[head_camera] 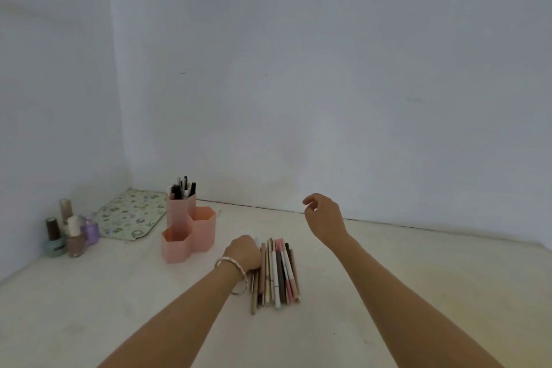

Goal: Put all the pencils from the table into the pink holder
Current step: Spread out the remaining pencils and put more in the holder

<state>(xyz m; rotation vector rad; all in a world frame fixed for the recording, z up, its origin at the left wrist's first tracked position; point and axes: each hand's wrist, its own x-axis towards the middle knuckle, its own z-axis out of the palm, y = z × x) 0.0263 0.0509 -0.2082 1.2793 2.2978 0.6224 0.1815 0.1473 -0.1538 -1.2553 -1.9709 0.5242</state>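
Left hand [243, 251] round pencils [279, 272]; dark pens [182, 190] in tallest cell of pink holder [203, 233]

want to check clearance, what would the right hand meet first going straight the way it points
The right hand hangs above the pale table, pointing toward the plain white wall. Nothing stands in that line, so probably the wall first, though depth is unclear.

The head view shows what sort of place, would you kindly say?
Probably a home desk or vanity table in a plain white-walled corner: nail polish bottles stand at the left, with a pink holder and a pile of pencils on the pale tabletop.
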